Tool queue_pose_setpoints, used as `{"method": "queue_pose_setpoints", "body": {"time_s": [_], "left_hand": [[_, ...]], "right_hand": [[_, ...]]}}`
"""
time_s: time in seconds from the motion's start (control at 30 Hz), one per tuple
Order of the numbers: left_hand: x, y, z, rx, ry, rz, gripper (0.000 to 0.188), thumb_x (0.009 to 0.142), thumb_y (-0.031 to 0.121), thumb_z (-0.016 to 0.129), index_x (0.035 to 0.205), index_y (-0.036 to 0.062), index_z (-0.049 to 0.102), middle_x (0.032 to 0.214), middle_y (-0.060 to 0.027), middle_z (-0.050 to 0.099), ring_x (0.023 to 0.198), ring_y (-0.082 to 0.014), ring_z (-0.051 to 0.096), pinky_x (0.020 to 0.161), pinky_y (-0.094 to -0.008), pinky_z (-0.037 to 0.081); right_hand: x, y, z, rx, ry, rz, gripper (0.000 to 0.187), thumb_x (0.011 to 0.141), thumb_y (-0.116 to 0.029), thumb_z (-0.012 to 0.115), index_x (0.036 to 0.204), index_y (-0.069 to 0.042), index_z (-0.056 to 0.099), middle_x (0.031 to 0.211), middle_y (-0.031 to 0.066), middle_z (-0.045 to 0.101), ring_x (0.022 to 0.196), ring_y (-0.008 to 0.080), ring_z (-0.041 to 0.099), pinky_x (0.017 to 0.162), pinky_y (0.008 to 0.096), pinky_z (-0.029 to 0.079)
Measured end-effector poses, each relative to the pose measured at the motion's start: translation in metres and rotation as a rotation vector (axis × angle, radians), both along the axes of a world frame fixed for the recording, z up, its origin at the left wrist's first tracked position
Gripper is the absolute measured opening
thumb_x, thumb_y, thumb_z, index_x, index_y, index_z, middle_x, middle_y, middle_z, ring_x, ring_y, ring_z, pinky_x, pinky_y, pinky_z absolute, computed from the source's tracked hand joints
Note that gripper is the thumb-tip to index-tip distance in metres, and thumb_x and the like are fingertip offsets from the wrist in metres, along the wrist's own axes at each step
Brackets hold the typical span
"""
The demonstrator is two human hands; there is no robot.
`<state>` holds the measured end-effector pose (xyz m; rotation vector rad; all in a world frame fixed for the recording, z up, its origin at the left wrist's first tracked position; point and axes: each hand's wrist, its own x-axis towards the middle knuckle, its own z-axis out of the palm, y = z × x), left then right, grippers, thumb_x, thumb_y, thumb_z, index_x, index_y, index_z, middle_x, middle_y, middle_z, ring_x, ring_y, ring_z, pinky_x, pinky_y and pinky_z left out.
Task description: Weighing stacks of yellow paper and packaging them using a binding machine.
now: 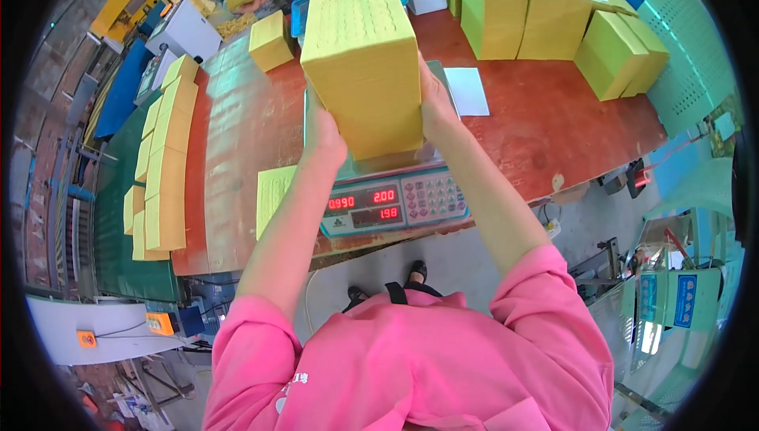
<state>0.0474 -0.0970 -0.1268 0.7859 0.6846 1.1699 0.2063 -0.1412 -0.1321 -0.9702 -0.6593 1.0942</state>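
Red table (553, 126), yellow stack (365, 75) between fingers (432, 92).

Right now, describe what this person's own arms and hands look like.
The left hand and the right hand are bare: no gloves, watch or bracelet show. Both are partly hidden, so rings cannot be ruled out. The forearms are uncovered too, up to loose pink sleeves that end near the elbows in what look like turned-up folds. No cables run along either arm.
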Motion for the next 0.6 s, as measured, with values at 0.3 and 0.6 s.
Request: {"method": "queue_pose_setpoints", "body": {"time_s": [0.3, 0.6], "left_hand": [[-0.015, 0.011, 0.002, 0.106, 0.068, -0.096, 0.066, 0.098, 0.058, 0.039, 0.144, 0.0106, 0.039, 0.14, -0.0062, 0.049, 0.127, -0.0179, 0.047, 0.104, -0.0365, 0.039], [-0.179, -0.072, -0.01, 0.029, 0.03, -0.116, 0.078, 0.099, 0.06, 0.024, 0.148, -0.0002, 0.029, 0.148, -0.0199, 0.04, 0.131, -0.0344, 0.045, 0.108, -0.0483, 0.036]], "right_hand": [[0.005, -0.005, -0.003, 0.047, -0.042, 0.062, 0.057, 0.102, -0.048, 0.04, 0.141, -0.006, 0.046, 0.137, 0.0089, 0.052, 0.123, 0.0164, 0.048, 0.102, 0.0295, 0.037], [0.005, -0.187, -0.029, -0.063, 0.015, -0.212, 0.046, 0.103, -0.031, 0.038, 0.13, 0.005, 0.051, 0.114, 0.0173, 0.064, 0.102, 0.0263, 0.064, 0.092, 0.0389, 0.049]]}}
